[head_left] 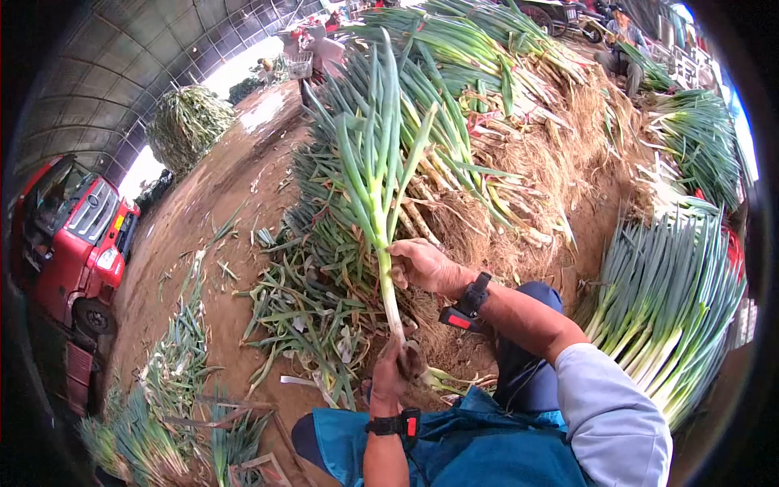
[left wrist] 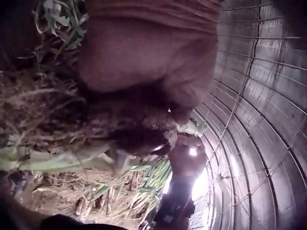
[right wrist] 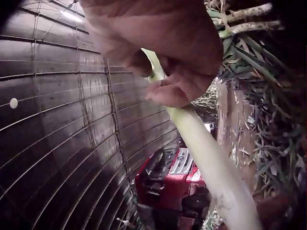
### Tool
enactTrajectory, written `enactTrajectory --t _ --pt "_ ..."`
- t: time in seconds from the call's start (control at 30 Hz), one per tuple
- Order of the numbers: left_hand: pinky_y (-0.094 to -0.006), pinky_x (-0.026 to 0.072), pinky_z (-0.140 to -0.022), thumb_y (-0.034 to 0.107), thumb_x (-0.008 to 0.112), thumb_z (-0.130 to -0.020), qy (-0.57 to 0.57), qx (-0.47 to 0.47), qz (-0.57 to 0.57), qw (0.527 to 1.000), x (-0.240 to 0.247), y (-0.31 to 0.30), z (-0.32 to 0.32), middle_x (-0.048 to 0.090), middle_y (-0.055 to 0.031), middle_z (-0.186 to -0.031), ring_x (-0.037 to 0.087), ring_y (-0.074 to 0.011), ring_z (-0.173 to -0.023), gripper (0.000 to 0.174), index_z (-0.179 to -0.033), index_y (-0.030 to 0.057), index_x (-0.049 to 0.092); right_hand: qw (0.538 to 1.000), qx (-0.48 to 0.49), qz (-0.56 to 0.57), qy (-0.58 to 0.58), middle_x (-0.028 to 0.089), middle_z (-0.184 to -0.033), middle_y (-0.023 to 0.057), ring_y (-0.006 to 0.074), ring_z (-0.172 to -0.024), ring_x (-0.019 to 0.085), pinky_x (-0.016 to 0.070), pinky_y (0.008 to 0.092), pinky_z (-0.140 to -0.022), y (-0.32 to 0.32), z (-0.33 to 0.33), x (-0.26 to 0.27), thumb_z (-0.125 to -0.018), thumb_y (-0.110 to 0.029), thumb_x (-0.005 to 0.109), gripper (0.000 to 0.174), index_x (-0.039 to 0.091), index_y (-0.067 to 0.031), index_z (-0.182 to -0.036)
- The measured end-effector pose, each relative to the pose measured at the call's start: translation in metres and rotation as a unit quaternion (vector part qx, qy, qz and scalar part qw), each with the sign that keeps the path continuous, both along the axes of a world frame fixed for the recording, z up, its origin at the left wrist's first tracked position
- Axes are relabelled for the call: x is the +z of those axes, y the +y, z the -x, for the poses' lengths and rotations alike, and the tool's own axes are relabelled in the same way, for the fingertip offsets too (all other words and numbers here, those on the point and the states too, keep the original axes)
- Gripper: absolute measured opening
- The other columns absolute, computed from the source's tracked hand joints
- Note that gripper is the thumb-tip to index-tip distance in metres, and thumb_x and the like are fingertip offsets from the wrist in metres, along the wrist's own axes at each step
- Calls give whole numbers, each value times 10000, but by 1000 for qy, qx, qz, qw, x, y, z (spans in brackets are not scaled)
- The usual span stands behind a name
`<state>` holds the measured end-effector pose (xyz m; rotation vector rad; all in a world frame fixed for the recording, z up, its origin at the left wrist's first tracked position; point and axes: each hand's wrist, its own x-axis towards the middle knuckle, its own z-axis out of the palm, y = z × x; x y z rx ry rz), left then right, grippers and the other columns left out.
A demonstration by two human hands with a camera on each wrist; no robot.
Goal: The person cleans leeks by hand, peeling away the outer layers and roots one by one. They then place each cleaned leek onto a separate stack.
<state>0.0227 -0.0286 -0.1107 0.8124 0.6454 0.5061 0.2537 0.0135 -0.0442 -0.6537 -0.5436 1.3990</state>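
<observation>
A long green onion (head_left: pixel 390 304) stands upright in front of me, its leaves fanned out at the top and its white shank pointing down. My right hand (head_left: pixel 426 266) grips it where the pale stem turns green. In the right wrist view that hand's fingers curl round the stalk (right wrist: pixel 206 148). Lower down, my left hand (head_left: pixel 389 375) holds the shank close to its soil-brown roots (head_left: pixel 413 361). The left wrist view shows this hand (left wrist: pixel 144 52) from close up, with the root end dark beneath it.
A large heap of green onions (head_left: pixel 454 162) with dry roots lies ahead. A neat stack (head_left: pixel 661 300) stands on the right. Stripped leaves (head_left: pixel 304 300) litter the ground before me, and more onions (head_left: pixel 150 434) lie at lower left. A red truck (head_left: pixel 81 243) is parked far left.
</observation>
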Motion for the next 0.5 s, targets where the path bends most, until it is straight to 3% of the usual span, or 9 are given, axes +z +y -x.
enactTrajectory --t 0.1,0.2,0.23,0.27,0.33,0.4,0.5 --pt "-269 478 -574 413 461 -1021 34 22 2 999 4 -8 -1 598 -18 -824 566 -118 -684 449 -1239 34 561 1000 -21 0 0 619 -707 57 159 -503 560 496 288 -469 4 -1 6 -975 -275 580 250 613 -29 -945" --pt "-297 496 -529 393 491 -1010 40 52 -62 996 -13 -3 -8 619 -32 -788 581 -132 -619 440 -1195 5 585 975 -109 -2 -194 652 -752 61 145 -562 601 502 271 -501 -6 -6 8 -948 -290 648 309 630 16 -989" --pt "-295 491 -518 403 493 -1008 39 72 -52 995 -5 -4 -20 619 -27 -777 578 -132 -603 440 -1184 13 594 944 -159 45 -284 661 -776 74 134 -604 599 496 273 -538 -3 -4 9 -951 -308 646 344 633 28 -1022" --pt "-294 487 -508 413 495 -1005 42 99 -39 993 5 -9 -26 619 -23 -766 576 -132 -586 440 -1173 20 602 922 -189 26 -336 660 -805 179 225 -626 623 522 343 -546 7 -3 2 -957 -207 603 230 598 22 -959" --pt "-289 478 -488 424 496 -1004 64 139 -7 988 7 -8 -35 617 -15 -742 573 -133 -560 438 -1163 32 613 741 -387 -107 -538 612 -804 181 320 -660 607 503 414 -596 24 -7 -18 -889 -147 629 153 590 -3 -922" --pt "-283 469 -470 427 493 -1006 105 178 37 978 -5 6 -39 613 -9 -716 572 -135 -539 434 -1165 43 618 665 -399 -126 -619 560 -806 187 390 -692 580 486 460 -617 10 2 -15 -812 -108 649 137 562 -15 -863" --pt "-278 428 -429 396 501 -1008 81 142 -14 986 23 14 -34 581 -3 -684 544 -121 -519 382 -1127 54 623 700 -218 -207 -647 555 -794 194 424 -725 573 476 473 -618 2 18 -16 -768 -118 669 190 536 -11 -852"
